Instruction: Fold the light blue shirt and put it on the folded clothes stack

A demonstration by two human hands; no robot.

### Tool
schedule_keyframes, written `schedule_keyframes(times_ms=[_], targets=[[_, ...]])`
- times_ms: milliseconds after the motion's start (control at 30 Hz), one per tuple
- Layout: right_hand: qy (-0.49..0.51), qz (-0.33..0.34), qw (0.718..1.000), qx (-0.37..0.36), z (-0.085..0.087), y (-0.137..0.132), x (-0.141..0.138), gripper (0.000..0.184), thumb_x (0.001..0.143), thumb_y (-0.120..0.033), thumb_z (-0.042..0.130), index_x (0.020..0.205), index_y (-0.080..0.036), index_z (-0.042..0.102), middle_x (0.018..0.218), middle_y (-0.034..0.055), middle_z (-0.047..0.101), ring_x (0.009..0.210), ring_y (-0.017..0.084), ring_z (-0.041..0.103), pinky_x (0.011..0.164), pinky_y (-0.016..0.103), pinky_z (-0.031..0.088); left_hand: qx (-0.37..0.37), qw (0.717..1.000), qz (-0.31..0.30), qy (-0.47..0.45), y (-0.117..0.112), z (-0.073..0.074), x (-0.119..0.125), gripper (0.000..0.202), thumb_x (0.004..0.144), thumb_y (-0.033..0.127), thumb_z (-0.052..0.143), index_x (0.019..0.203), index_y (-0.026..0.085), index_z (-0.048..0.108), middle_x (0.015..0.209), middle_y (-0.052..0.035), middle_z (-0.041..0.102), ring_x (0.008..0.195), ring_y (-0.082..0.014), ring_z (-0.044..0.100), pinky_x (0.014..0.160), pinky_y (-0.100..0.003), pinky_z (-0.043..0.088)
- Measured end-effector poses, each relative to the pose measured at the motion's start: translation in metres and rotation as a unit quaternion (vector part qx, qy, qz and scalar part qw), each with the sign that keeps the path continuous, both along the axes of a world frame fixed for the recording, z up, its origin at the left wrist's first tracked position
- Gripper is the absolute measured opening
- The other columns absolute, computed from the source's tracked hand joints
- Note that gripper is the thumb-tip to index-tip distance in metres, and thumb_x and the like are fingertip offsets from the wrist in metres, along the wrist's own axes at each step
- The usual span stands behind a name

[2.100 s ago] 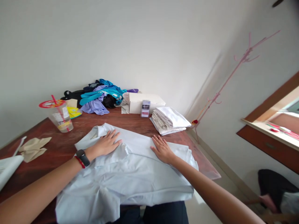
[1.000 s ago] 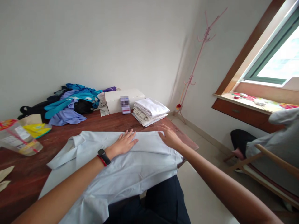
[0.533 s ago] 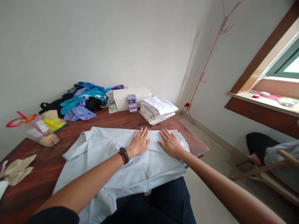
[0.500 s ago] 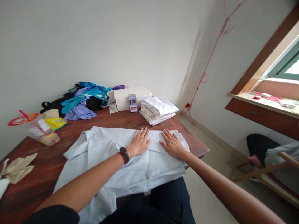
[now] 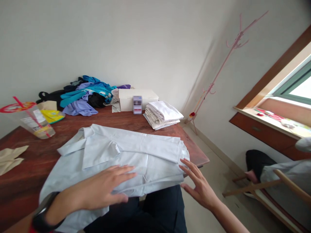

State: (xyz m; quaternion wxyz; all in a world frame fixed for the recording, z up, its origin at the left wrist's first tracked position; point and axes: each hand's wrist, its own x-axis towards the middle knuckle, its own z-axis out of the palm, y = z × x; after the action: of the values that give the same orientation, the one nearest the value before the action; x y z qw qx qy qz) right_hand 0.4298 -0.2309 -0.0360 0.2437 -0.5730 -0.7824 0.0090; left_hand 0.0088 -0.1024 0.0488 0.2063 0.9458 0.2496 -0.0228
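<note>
1. Pale blue shirt (image 5: 143, 145) lies on the worktop (image 5: 119, 118), one sleeve folded over, lightly creased
2. Left hand (image 5: 102, 184) and right hand (image 5: 199, 184) have fingers spread
3. Cup label (image 5: 39, 114) too small to read; small box (image 5: 137, 105) blurred

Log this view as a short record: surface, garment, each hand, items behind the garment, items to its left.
Surface: reddish-brown table
Garment: pale shirt, laid out with a long strip folded over it
Left hand: open, over the shirt's near part; contact unclear
Right hand: open, at the shirt's right end; contact unclear
Behind: jumbled clothes, white box, folded stack
Left: clear cup with red straw, beige paper
</note>
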Motion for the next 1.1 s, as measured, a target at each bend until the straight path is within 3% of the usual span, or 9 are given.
schedule_keyframes(times_ms=[67, 167, 333, 467, 600, 700, 800, 967, 1100], targets=[[-0.040, 0.029, 0.998, 0.032, -0.014, -0.019, -0.007, 0.076, 0.088, -0.050, 0.072, 0.155, -0.029, 0.044, 0.162, 0.0148, 0.039, 0.150, 0.039, 0.036, 0.115, 0.059, 0.043, 0.042, 0.998, 0.039, 0.024, -0.020, -0.011, -0.040, 0.090, 0.079, 0.058, 0.076, 0.157, 0.050, 0.033, 0.165, 0.0034, 0.033, 0.147, -0.0312, 0.042, 0.116, -0.048, 0.044], [-0.058, 0.023, 0.994, 0.089, -0.034, -0.027, -0.022, 0.065, 0.091, -0.035, 0.070, 0.152, -0.031, 0.047, 0.162, 0.0149, 0.039, 0.148, 0.039, 0.038, 0.112, 0.061, 0.044, 0.136, 0.985, 0.102, 0.025, -0.043, -0.041, -0.086, 0.114, 0.063, 0.050, 0.085, 0.161, 0.044, 0.027, 0.168, -0.0011, 0.022, 0.150, -0.0382, 0.034, 0.117, -0.055, 0.041], [0.001, -0.020, 0.989, 0.149, -0.042, -0.019, -0.039, 0.037, 0.093, -0.018, 0.064, 0.129, -0.030, 0.063, 0.140, 0.0129, 0.062, 0.136, 0.034, 0.055, 0.104, 0.055, 0.053, 0.231, 0.956, 0.179, 0.022, -0.065, -0.080, -0.126, 0.105, 0.064, 0.025, 0.066, 0.159, 0.050, 0.027, 0.166, 0.0085, 0.026, 0.149, -0.0343, 0.038, 0.120, -0.052, 0.037], [0.027, 0.025, 0.991, 0.128, -0.031, -0.015, -0.037, 0.028, 0.094, -0.014, 0.060, 0.117, -0.030, 0.066, 0.111, 0.0098, 0.073, 0.109, 0.028, 0.070, 0.090, 0.045, 0.060, 0.267, 0.937, 0.223, -0.038, -0.068, -0.095, -0.148, 0.089, 0.077, 0.026, 0.046, 0.156, 0.059, 0.021, 0.161, 0.0208, 0.031, 0.140, -0.0222, 0.052, 0.116, -0.041, 0.045], [0.098, 0.037, 0.991, 0.085, -0.012, -0.016, -0.036, 0.020, 0.096, -0.020, 0.056, 0.111, -0.029, 0.066, 0.110, 0.0102, 0.074, 0.106, 0.028, 0.071, 0.091, 0.043, 0.060, 0.249, 0.937, 0.218, -0.109, -0.066, -0.103, -0.167, 0.074, 0.092, 0.029, 0.038, 0.148, 0.071, 0.016, 0.151, 0.0295, 0.043, 0.132, -0.0151, 0.059, 0.109, -0.038, 0.052], [0.177, -0.003, 0.983, 0.052, 0.000, -0.016, -0.037, 0.017, 0.098, -0.029, 0.055, 0.110, -0.028, 0.067, 0.115, 0.0103, 0.074, 0.109, 0.028, 0.071, 0.093, 0.041, 0.059, 0.169, 0.940, 0.261, -0.143, -0.062, -0.090, -0.174, 0.065, 0.097, 0.035, 0.038, 0.145, 0.076, 0.020, 0.140, 0.0300, 0.057, 0.122, -0.0165, 0.066, 0.106, -0.039, 0.053], [0.250, -0.068, 0.966, 0.010, 0.011, -0.011, -0.036, 0.021, 0.097, -0.043, 0.058, 0.098, -0.026, 0.070, 0.095, 0.0086, 0.075, 0.085, 0.025, 0.072, 0.073, 0.034, 0.059, 0.071, 0.919, 0.350, -0.165, -0.050, -0.054, -0.170, 0.045, 0.098, 0.053, 0.039, 0.139, 0.072, 0.043, 0.123, 0.0249, 0.071, 0.112, -0.0214, 0.070, 0.105, -0.039, 0.052], [0.399, -0.147, 0.904, -0.054, 0.025, 0.012, -0.033, 0.042, 0.085, -0.064, 0.067, 0.087, -0.022, 0.062, 0.057, -0.0027, 0.054, 0.046, 0.013, 0.045, 0.042, 0.024, 0.034, 0.007, 0.857, 0.455, -0.241, 0.001, 0.010, -0.134, 0.060, 0.090, 0.071, 0.042, 0.117, 0.026, 0.071, 0.108, 0.0026, 0.077, 0.102, -0.0263, 0.064, 0.097, -0.035, 0.051], [0.492, -0.160, 0.847, -0.124, 0.028, 0.033, -0.037, 0.053, 0.076, -0.071, 0.072, 0.092, -0.022, 0.059, 0.056, -0.0041, 0.055, 0.044, 0.013, 0.045, 0.042, 0.023, 0.030, -0.032, 0.871, 0.427, -0.242, 0.051, 0.018, -0.107, 0.060, 0.089, 0.067, 0.045, 0.105, 0.014, 0.069, 0.102, -0.0036, 0.074, 0.097, -0.0248, 0.064, 0.095, -0.031, 0.049]])
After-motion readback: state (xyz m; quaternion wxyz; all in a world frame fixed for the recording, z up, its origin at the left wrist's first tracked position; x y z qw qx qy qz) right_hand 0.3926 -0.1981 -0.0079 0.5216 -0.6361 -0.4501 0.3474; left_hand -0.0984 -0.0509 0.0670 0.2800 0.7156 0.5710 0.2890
